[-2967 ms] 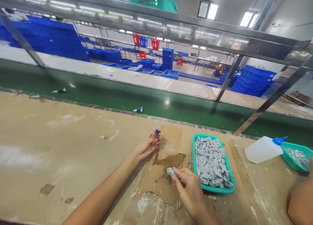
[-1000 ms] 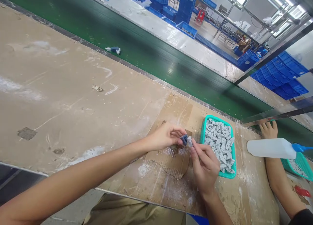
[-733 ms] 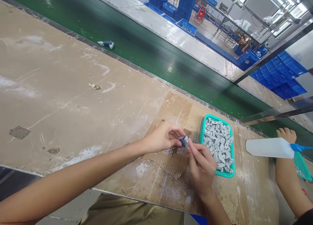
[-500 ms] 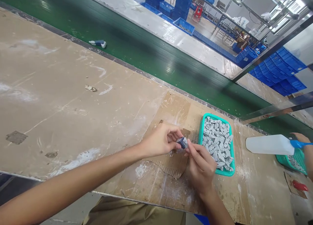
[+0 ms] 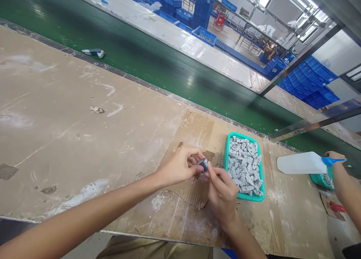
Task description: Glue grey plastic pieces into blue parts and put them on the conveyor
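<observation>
In the head view, my left hand (image 5: pixel 179 165) pinches a small dark blue and light grey part (image 5: pixel 202 164) between thumb and fingers. Pressed against the same part from the right are the fingertips of my right hand (image 5: pixel 222 189); they hide some of it. Both hands are just above the cardboard-covered bench (image 5: pixel 135 146). To the right of them stands a green plastic basket (image 5: pixel 226 157), full of small light grey angular pieces (image 5: pixel 244 167). A torn cardboard piece (image 5: pixel 194 199) lies beneath my hands.
A green conveyor belt (image 5: pixel 158 69) runs beyond the bench, carrying a blue and white item (image 5: pixel 94 53). At right are a white bottle with blue nozzle (image 5: pixel 301 163), a second green basket (image 5: pixel 317 180), a co-worker's hand (image 5: pixel 335 157) and a red object (image 5: pixel 337 207). A metal post (image 5: pixel 299 61) rises behind.
The whole view has shifted slightly. My hands still hold the part together, and it looks a little turned. The co-worker's hand at right has moved away from my side.
</observation>
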The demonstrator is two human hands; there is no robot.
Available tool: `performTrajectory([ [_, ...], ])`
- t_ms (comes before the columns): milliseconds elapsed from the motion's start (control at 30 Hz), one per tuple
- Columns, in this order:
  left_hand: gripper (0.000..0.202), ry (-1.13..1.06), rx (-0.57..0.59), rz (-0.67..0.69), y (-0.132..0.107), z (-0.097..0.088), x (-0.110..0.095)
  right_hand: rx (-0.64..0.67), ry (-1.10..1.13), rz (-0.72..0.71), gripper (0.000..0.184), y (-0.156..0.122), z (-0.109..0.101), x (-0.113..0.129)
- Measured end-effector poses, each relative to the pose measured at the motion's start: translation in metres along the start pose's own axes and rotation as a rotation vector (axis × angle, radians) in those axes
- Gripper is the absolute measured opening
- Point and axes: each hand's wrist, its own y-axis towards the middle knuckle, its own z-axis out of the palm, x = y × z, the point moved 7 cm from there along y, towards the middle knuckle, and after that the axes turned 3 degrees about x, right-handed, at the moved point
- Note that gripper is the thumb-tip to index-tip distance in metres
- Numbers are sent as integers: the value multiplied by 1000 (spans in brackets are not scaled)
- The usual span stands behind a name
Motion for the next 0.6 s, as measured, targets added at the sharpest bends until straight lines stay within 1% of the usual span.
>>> performTrajectory([
  [67,23,-126,28,6,3,0,4,-5,15,43,49,3,-5,-5],
  [133,34,-286,67,-21,4,2,9,-8,28,77,43,6,-10,-9],
  [167,38,-369,94,-56,3,4,12,4,39,90,42,8,-12,-10],
  [233,42,-513,153,-158,0,11,16,49,89,104,47,10,-12,-12],
  [300,39,-618,197,-257,-5,17,17,114,183,113,49,11,-8,-13],
  [367,32,-677,210,-317,-9,21,17,162,266,120,47,12,-4,-12],
  [500,20,-755,209,-340,-10,24,21,206,304,123,41,14,0,-7],
  [600,18,-779,177,-332,-7,23,27,224,260,88,43,17,-2,0],
])
